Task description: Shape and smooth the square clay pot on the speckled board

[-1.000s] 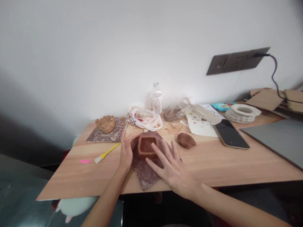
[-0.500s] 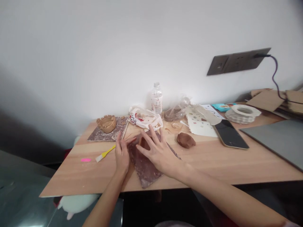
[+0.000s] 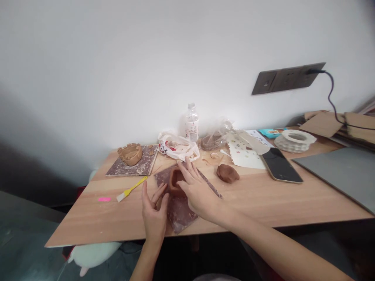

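The square clay box (image 3: 175, 191) stands between the hands, right of the left hand (image 3: 154, 216), whose thumb and fingers are parted near its wall; contact is unclear. The right hand (image 3: 200, 196), outstretched, partly covers its hollow. Beyond both hands, a white bag (image 3: 165, 137) holds pale scraps (image 3: 181, 148); a clear bag (image 3: 227, 128), brown clay (image 3: 209, 142).

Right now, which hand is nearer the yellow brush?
Left. The left hand is beside the yellow brush, to its right and closer to the table's front edge. The right hand is farther right, at the right side of the clay pot.
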`<control>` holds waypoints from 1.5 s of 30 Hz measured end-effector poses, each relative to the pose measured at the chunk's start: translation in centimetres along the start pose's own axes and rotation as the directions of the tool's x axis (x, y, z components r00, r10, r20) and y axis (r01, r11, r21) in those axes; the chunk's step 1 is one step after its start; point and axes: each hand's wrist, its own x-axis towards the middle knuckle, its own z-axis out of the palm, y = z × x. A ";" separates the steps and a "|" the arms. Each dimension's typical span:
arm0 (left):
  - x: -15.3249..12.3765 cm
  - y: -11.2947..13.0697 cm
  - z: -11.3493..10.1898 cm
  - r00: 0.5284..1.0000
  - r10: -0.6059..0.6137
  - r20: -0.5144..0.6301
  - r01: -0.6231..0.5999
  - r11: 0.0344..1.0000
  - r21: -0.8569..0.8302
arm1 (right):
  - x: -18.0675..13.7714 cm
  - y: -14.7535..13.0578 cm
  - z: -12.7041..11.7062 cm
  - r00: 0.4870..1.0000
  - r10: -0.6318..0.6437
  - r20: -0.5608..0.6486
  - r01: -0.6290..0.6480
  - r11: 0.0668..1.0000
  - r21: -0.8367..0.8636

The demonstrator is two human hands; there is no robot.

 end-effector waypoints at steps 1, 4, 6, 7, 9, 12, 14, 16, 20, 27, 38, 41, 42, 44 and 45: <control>0.1 -0.1 0.2 1.000 -0.006 0.002 0.006 1.000 -0.013 | 0.4 -0.3 0.0 1.000 0.004 0.019 -0.003 1.000 -0.023; 0.3 -0.2 0.6 1.000 -0.002 -0.022 0.002 1.000 0.011 | 1.3 -0.8 0.0 0.997 0.022 0.075 -0.017 0.998 -0.067; 0.4 -0.1 0.7 0.999 0.004 -0.042 -0.002 0.999 0.037 | 1.5 -1.0 0.0 0.994 0.032 0.108 -0.024 0.997 -0.078; 0.4 -0.1 0.8 0.999 0.001 -0.050 0.002 0.999 0.046 | 1.6 -1.1 0.1 0.992 0.037 0.120 -0.027 0.996 -0.082; 0.3 0.1 0.9 0.998 -0.013 -0.065 0.016 0.998 0.059 | 1.6 -1.2 0.3 0.991 0.044 0.127 -0.033 0.996 -0.087; 0.2 0.3 1.0 0.996 -0.026 -0.081 0.033 0.996 0.081 | 1.6 -1.5 0.6 0.993 0.051 0.109 -0.040 0.994 -0.100; 0.2 0.5 1.1 0.996 -0.021 -0.090 0.030 0.994 0.107 | 1.6 -1.8 0.7 0.992 0.061 0.110 -0.048 0.992 -0.115; 0.3 0.6 1.0 0.996 0.002 -0.095 0.011 0.991 0.136 | 1.7 -2.1 0.7 0.991 0.074 0.115 -0.058 0.989 -0.137; 0.4 0.7 1.0 0.997 0.022 -0.076 -0.011 0.990 0.143 | 1.9 -2.1 0.4 0.992 0.080 0.097 -0.065 0.986 -0.153; 0.2 0.4 1.1 0.992 -0.030 -0.122 0.036 0.998 0.047 | 1.6 -1.6 -0.5 0.983 0.097 0.153 -0.082 0.991 -0.104; 0.1 0.9 0.8 0.994 -0.097 -0.056 0.089 0.988 -0.129 | -0.8 -3.2 2.9 0.986 -0.044 -0.159 -0.003 0.959 -0.283; 0.2 1.5 0.7 0.993 -0.094 -0.077 0.083 0.987 -0.139 | -1.2 -3.0 2.8 0.981 -0.019 -0.191 -0.028 0.969 -0.244; 0.2 1.6 0.7 0.992 -0.092 -0.088 0.079 0.987 -0.138 | -1.3 -2.9 2.8 0.980 -0.008 -0.200 -0.039 0.972 -0.232; 0.3 1.6 0.6 0.991 -0.077 -0.113 0.062 0.989 -0.134 | -1.4 -2.7 2.6 0.979 0.009 -0.202 -0.052 0.976 -0.212; 0.3 1.5 0.5 0.990 -0.066 -0.125 0.050 0.990 -0.132 | -1.5 -2.6 2.5 0.981 0.011 -0.196 -0.052 0.977 -0.205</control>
